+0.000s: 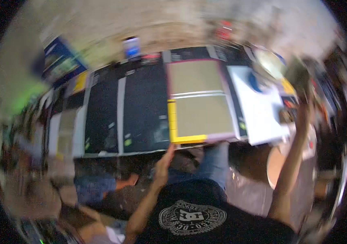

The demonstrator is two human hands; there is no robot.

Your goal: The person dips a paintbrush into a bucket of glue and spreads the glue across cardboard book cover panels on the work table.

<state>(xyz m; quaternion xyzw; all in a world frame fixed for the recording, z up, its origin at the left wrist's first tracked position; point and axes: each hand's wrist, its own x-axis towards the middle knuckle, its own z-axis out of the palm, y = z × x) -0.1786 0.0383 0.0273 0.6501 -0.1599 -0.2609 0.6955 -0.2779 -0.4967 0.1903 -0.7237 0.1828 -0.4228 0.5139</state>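
Observation:
A flat tan panel (204, 116) lies in front of me, its border made of yellow tape and pinkish strips, with white lines across its middle. At its front left corner my left hand (163, 167) is held with fingers straight and together, close to the table edge; whether it touches the panel is unclear. My right hand (306, 97) is raised at the far right, smeared by motion. It grips a greyish-beige blocky object (298, 75) too blurred to name. Beside the panel lies a white sheet (258, 112).
A pale round container (269, 64) stands at the back right. Black table covering (145, 105) with grey stripes extends left. A lit phone-like screen (132, 47) is against the wall. Another person (94, 189) sits at lower left. A round stool-like shape (276, 166) is below right.

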